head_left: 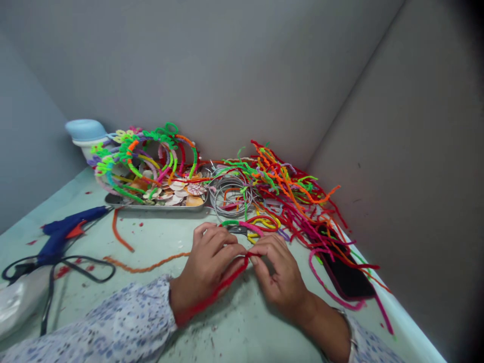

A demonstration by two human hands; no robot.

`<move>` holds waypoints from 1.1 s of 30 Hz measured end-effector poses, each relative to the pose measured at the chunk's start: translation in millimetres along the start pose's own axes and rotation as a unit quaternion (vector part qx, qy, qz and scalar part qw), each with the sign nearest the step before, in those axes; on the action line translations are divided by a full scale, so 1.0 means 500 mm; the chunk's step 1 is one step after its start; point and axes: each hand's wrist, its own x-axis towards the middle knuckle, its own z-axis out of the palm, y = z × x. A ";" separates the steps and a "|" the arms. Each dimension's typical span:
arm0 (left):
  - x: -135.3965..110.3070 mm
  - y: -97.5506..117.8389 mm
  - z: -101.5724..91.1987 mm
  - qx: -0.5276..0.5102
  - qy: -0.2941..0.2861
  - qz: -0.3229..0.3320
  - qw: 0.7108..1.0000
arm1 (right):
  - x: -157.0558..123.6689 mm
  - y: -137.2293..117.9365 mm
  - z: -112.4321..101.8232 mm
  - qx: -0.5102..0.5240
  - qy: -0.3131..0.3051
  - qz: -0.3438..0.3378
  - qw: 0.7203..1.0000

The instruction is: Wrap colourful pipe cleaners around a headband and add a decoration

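My left hand (pixel 206 264) and my right hand (pixel 278 269) meet over the pale green table (pixel 159 242), both pinching a red pipe cleaner (pixel 217 292) at the fingertips. The red pipe cleaner runs from the pinch back under my left hand toward my wrist. Just beyond my fingers lie a green and pink bent pipe cleaner (pixel 245 225) and a pair of scissors partly hidden beneath it.
A loose heap of coloured pipe cleaners (pixel 291 194) spreads at the right, over a dark phone (pixel 346 275). Wire rings (pixel 229 194) lie mid-table. A metal tray (pixel 151 204) holds shells and pipe-cleaner hoops (pixel 145 156). A blue glue gun (pixel 64 232) with black cord lies left; orange strands (pixel 145 267) nearby.
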 end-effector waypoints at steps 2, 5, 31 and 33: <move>0.001 0.003 -0.001 -0.007 0.003 -0.004 1.000 | 0.000 0.001 0.001 -0.001 -0.001 -0.001 1.000; 0.002 0.008 -0.004 -0.012 -0.003 -0.010 1.000 | -0.002 0.001 0.001 -0.004 -0.005 -0.001 1.000; -0.002 0.011 -0.003 -0.038 -0.028 -0.045 0.998 | 0.004 -0.001 0.000 -0.026 -0.024 -0.036 0.999; -0.005 0.011 -0.001 -0.039 -0.043 -0.060 0.997 | 0.004 0.000 0.000 -0.030 -0.026 -0.040 0.998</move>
